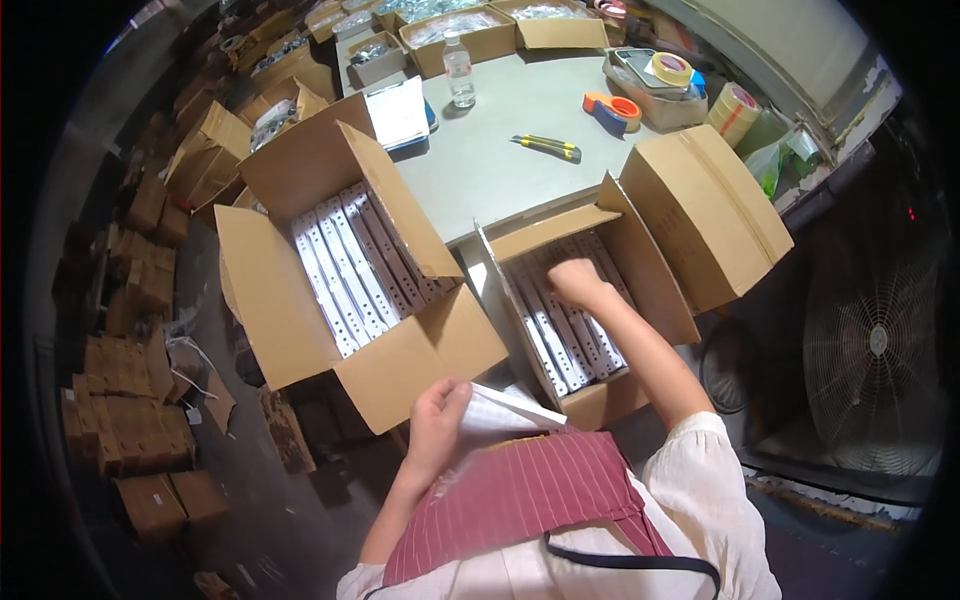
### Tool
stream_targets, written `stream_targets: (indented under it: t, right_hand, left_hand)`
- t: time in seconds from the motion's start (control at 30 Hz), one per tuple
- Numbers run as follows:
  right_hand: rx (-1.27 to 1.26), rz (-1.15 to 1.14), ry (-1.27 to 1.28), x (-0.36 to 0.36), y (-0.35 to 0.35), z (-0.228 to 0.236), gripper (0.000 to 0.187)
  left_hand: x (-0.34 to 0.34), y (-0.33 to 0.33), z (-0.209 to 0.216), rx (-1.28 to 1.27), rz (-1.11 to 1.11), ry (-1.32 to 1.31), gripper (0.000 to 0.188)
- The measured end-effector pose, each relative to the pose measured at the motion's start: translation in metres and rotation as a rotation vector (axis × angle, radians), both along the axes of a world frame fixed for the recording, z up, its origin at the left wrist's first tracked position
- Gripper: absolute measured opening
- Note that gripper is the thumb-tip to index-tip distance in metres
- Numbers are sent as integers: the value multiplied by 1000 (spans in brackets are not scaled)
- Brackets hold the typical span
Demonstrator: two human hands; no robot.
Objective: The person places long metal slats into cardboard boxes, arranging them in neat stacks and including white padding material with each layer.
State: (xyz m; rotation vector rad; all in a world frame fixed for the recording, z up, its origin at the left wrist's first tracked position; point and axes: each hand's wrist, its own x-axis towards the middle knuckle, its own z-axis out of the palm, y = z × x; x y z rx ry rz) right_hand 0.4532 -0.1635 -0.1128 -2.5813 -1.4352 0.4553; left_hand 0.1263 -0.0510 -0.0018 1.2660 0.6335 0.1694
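Maroon, pale-striped cloth apron (520,490): nearest, over the person's front.
Left hand (440,415): thumb and fingers clamped on a white paper sheet (500,407).
Right hand (578,283): curled inside the right open brown cardboard box (655,265), over long white strips with dark holes (541,330); whether it grips one, cannot tell.
Left open brown cardboard box (275,330): similar strips, side by side.

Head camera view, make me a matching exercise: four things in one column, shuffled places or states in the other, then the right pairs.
Things:
1. left hand
2. bottle
3. right hand
4. fan

Places or states:
A. reaching into the right-hand open box
B. round and grilled, at the picture's right
C. holding white paper
D. clear, upright on the table

Pairs: 1-C, 2-D, 3-A, 4-B.
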Motion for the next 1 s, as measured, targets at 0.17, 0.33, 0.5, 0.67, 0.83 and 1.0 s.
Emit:
stream_targets:
  t: [0.17,0.33,0.5,0.67,0.83,1.0]
  right_hand:
    - [217,-153,54,42,-18,-27,21]
    - [106,54,71,17,-16,6,15]
    - [61,124,-117,6,-24,0,18]
    - [-109,-68,-201,20,-26,6,24]
    - [455,-404,318,-21,-36,65,29]
    - [794,103,812,-127,-56,161,38]
  left_hand:
    - [-2,2,0,42,38,-20,22]
    - [-10,6,-5,18,50,-35,22]
    - [-9,2,-1,2,58,-29,22]
    - [-12,4,-2,-13,94,-90,21]
    - [-19,11,15,127,220,-136,21]
    - [-20,15,30,151,247,-223,21]
